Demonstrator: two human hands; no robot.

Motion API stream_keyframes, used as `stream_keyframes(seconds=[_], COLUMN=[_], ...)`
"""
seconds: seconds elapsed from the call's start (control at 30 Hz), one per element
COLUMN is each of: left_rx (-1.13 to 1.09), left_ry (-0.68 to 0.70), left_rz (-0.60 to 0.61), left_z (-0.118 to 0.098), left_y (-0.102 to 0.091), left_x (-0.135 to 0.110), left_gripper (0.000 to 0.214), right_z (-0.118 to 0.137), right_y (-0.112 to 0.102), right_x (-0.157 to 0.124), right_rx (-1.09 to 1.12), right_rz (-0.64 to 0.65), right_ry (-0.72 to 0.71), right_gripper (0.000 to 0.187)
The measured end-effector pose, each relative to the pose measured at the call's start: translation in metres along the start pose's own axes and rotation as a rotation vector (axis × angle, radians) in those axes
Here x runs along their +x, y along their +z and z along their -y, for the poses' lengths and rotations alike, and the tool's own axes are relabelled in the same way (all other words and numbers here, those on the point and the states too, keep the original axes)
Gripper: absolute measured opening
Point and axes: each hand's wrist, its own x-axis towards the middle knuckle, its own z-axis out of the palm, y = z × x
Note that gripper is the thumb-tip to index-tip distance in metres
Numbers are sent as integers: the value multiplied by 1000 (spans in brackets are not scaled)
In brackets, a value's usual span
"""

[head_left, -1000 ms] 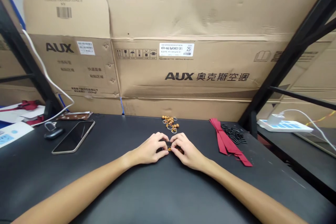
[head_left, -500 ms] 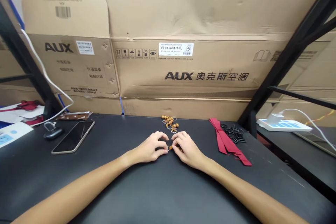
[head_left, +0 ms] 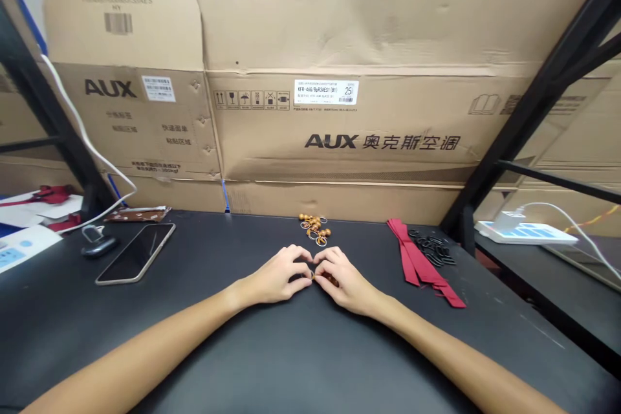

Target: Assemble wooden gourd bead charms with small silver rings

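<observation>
Bead piece: where is it, and what's holding it?

It's small and amber-brown, pinched just above the black surface, mostly hidden by fingers. The left hand and right hand are together, their fingertips closed on it from either side.

What's nearby?

A heap of gold-toned beads with metal rings lies straight ahead, near the back edge of the surface. To the right are a crimson ribbon and a cluster of small black rings. To the left lies a smartphone, dark screen up.

Any writing you can read?

Yes. A large cardboard carton behind the surface is printed "AUX" and "奥克斯空调". Its white label reads "KFR-46G/BpR3AES1(B1)" and shows a boxed 25. A second cardboard carton carries "AUX" and a barcode sticker.

And inside those cartons?

I can't tell; both are closed from this view, standing upright behind the surface. Off to the right, a white power strip sits on a lower shelf, with a white cable running from it.
</observation>
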Motion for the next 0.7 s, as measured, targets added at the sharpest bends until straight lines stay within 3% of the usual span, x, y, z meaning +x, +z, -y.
stream_keyframes(seconds=[0.3,0.47,0.7], left_rx=[-14,5,103], left_ry=[-3,2,-80], left_rz=[-7,3,-56], left_z=[3,2,4], left_y=[0,0,2], left_x=[1,1,2], left_gripper=[15,12,11], right_z=[1,-11,-21], right_y=[3,3,0], right_x=[3,2,-1], right_rx=[-143,-217,-259], right_rz=[-36,-107,-98], right_ry=[44,137,103], right_gripper=[11,11,6])
